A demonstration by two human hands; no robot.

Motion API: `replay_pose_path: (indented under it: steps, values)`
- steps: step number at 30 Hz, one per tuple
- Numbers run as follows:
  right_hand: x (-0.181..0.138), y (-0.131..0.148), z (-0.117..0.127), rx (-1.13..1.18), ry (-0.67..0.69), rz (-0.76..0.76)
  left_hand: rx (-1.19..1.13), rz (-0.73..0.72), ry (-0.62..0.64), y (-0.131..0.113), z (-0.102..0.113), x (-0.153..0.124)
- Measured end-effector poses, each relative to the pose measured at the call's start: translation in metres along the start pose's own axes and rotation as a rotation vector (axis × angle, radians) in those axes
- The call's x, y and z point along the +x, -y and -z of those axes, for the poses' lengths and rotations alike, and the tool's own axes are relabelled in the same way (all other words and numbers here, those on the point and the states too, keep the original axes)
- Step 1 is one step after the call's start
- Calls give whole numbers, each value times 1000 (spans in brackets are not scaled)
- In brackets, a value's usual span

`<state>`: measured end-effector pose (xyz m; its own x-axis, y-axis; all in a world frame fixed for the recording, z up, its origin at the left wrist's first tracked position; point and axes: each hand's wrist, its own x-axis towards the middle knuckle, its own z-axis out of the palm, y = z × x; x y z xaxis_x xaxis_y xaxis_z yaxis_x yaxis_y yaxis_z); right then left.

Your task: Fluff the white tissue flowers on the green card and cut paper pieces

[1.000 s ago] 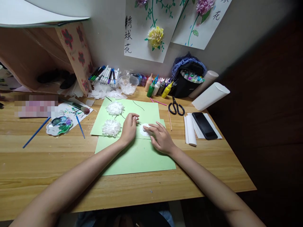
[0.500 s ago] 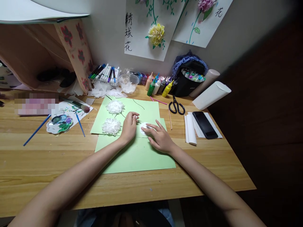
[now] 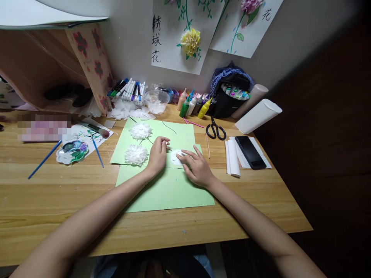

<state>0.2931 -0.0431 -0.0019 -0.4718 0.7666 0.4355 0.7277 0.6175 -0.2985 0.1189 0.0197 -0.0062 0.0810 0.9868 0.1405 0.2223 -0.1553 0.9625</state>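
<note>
White paper disc (image 3: 176,157) lies on green paper (image 3: 168,189), pressed by right hand (image 3: 198,168) with flat fingers; left hand (image 3: 157,154) pinches thin black wire (image 3: 169,149).

A small white paper disc (image 3: 176,157) lies flat on the light green sheet (image 3: 168,189), just right of the frame's centre. It is round, thin and pale, with its right edge hidden under the fingers of the right hand (image 3: 197,166), which press on it. A thin dark wire (image 3: 169,149) runs from the disc's upper left edge toward the pinched fingertips of the left hand (image 3: 158,154), just to its left. Whether the wire is threaded through the disc cannot be told.
</note>
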Motion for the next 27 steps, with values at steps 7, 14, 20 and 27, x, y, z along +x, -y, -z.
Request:
replay_pose_path:
  steps: [7,14,20,27]
  values:
    - [0,0,1,-38,23,15,-4,-1,3,0,0,0]
    - [-1,0,2,-31,47,66,-27,5,2,0,0,0]
    - [-1,0,1,-22,75,39,-113,34,25,-1,2,0]
    - [3,-3,-3,53,-132,-138,-245,84,187,-8,2,-5]
